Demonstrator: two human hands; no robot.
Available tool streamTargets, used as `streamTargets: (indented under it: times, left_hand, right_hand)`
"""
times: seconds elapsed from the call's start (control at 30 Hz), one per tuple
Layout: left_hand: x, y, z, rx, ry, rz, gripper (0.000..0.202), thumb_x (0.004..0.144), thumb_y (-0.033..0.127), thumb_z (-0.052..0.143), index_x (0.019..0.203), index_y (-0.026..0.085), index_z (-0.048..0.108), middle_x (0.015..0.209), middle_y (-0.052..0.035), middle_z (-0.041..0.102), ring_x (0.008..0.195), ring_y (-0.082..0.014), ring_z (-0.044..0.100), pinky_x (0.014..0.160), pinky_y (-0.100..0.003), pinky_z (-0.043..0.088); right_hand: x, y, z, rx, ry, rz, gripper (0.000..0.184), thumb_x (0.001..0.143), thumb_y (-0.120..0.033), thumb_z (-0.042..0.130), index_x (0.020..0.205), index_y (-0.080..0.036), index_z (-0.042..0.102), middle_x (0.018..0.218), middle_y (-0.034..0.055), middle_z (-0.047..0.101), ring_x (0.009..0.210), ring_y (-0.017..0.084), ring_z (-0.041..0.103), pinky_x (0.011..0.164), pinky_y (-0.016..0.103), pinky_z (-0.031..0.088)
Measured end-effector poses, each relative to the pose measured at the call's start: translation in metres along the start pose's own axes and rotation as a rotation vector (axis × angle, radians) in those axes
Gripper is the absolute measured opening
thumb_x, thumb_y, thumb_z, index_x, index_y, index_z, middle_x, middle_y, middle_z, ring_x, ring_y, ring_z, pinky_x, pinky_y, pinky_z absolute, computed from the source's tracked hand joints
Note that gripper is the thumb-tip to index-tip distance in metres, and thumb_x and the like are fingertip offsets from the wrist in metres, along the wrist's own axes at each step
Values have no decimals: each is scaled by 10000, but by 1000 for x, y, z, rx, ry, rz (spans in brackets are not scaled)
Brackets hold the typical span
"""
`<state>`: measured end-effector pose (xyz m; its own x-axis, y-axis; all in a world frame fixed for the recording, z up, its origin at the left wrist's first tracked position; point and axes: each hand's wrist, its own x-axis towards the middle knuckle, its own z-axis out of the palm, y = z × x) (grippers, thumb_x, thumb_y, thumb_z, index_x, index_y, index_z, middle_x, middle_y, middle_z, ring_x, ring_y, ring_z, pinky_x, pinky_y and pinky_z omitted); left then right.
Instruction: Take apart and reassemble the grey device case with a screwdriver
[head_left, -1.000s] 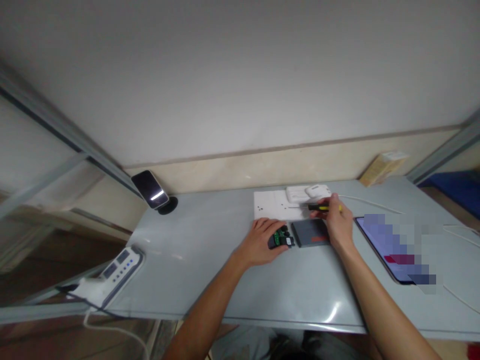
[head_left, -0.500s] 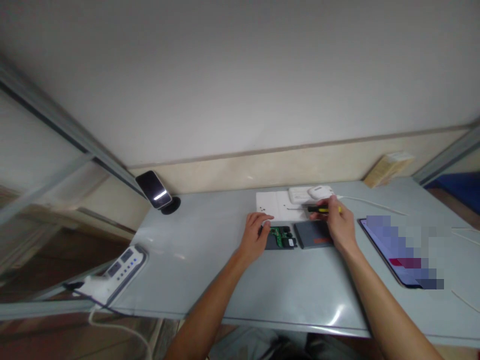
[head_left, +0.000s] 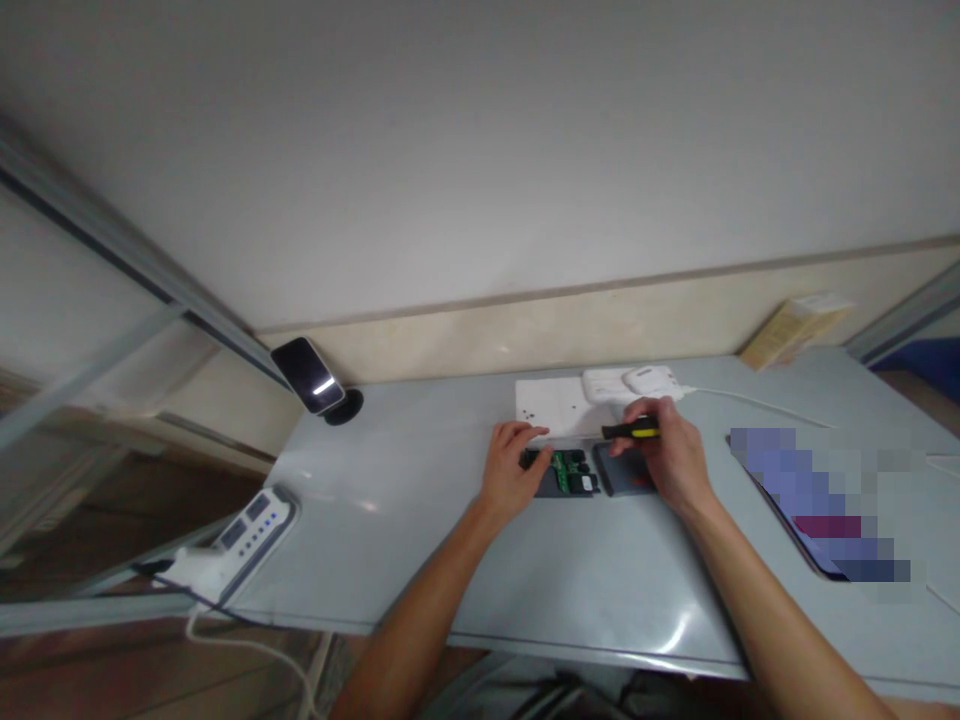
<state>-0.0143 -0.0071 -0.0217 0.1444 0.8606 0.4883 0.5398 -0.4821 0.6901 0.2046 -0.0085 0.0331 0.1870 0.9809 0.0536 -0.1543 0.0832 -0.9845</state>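
My right hand (head_left: 673, 452) is closed on a black and yellow screwdriver (head_left: 630, 429), its thin shaft pointing left above the front edge of a white sheet. My left hand (head_left: 516, 468) grips the left end of an opened dark case with a green circuit board (head_left: 562, 472); the fingers curl over its far side and the thumb lies by the board. Beside that case, partly under my right hand, lies a flat dark grey cover (head_left: 621, 472). Small dark specks, perhaps screws, dot the white sheet (head_left: 551, 400) behind.
A white device (head_left: 652, 380) with a cable stands behind the sheet. A large phone (head_left: 810, 510) with a blurred screen lies at right. At left are a phone on a stand (head_left: 307, 375) and a white power strip (head_left: 247, 530). A yellowish box (head_left: 795, 330) leans by the wall.
The screwdriver has come down and towards me, from over the white sheet to its front edge near the circuit board. My left hand stays at the case. The view has shifted slightly.
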Motion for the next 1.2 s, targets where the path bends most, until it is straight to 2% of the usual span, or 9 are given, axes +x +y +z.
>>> streamTargets:
  times: [0.13,0.4,0.8,1.0,1.1,1.2]
  left_hand:
    - [0,0,1,-9,28,71,132,934,277,675,1017,220,760,977,-60,671,974,-204,590,898,-369,535]
    - [0,-1,2,-10,50,129,181,943,339,676,1042,211,757,962,-71,693,944,-205,612,863,-371,549]
    - [1,-6,2,-38,48,116,242,978,390,623,909,213,772,849,-52,707,846,-188,623,798,-348,537]
    - [2,-6,-2,27,2,116,297,999,419,578,904,232,787,858,-50,741,853,-195,636,829,-382,531]
    - [2,-4,-4,9,-16,123,293,998,417,581,898,237,790,860,-48,755,844,-199,640,822,-391,531]
    - [3,-3,-5,-2,-39,126,284,999,412,581,916,240,792,857,-44,763,826,-196,642,828,-393,529]
  right_hand:
    - [-5,3,7,11,-75,21,579,852,-774,514,754,-212,613,532,14,646,460,184,658,506,294,551]
    - [-4,6,4,33,-47,26,562,855,-764,519,753,-218,607,520,6,645,454,191,653,521,309,548]
    - [-3,4,4,39,-46,30,566,866,-772,484,754,-226,588,502,10,648,442,197,640,506,310,524]
    - [-5,5,6,-7,-65,16,554,898,-749,450,770,-228,588,520,10,640,461,201,646,516,321,538]
    - [-4,7,5,-2,-33,-8,514,887,-731,498,802,-231,586,598,-2,641,457,185,642,503,318,548]
    - [-3,8,5,14,10,-70,458,849,-688,606,870,-231,599,793,3,668,494,161,658,505,311,568]
